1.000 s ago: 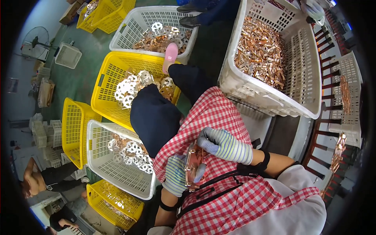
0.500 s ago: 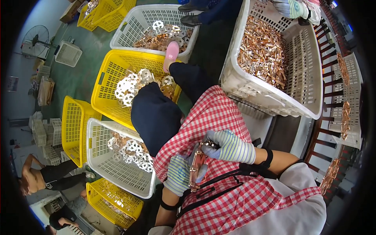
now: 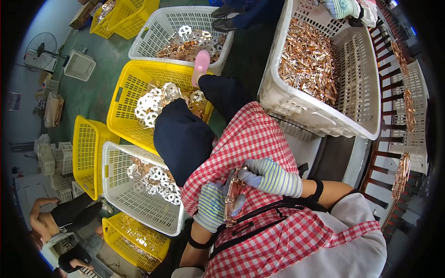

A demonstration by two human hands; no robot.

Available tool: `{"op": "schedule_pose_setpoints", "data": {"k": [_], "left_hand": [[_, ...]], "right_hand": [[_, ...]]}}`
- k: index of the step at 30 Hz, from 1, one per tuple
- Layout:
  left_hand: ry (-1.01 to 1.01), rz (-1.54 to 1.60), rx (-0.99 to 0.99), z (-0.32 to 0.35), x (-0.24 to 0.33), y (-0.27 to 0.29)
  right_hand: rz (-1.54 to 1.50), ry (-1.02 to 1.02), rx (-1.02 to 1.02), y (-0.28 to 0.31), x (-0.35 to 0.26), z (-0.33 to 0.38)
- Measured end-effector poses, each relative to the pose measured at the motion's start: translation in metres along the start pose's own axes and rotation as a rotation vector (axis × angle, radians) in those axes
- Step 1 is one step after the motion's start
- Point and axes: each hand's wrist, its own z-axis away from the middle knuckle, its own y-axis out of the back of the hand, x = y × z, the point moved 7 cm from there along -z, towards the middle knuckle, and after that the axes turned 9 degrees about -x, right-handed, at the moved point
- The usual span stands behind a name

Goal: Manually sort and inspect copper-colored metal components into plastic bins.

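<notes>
Copper-coloured piece (image 3: 232, 199), one: our left grip (image 3: 211, 206) curled round it; our right grip (image 3: 274, 178), beside, apparently pinched its top.

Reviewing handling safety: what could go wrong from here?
1. The copper part is held above the checked apron; if the left hand and right hand loosen, it could drop into the lap.
2. Its edges might snag the striped gloves; how sharp they are, I can't tell.
</notes>
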Motion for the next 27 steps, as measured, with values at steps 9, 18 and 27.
{"op": "schedule_pose_setpoints", "data": {"k": [9,18,27], "left_hand": [[-0.003,0.114,0.091,0.004,-0.004,-0.003],[0.039,-0.017,0.079,0.038,-0.057,-0.002],[0.305,0.908,0.363,0.051,-0.097,0.031]], "right_hand": [[-0.211,-0.174,-0.023,-0.001,0.009,0.006],[-0.201,-0.441,-0.189,0.015,-0.016,0.031],[0.767,0.141,0.986,0.2,-0.137,0.111]]}}
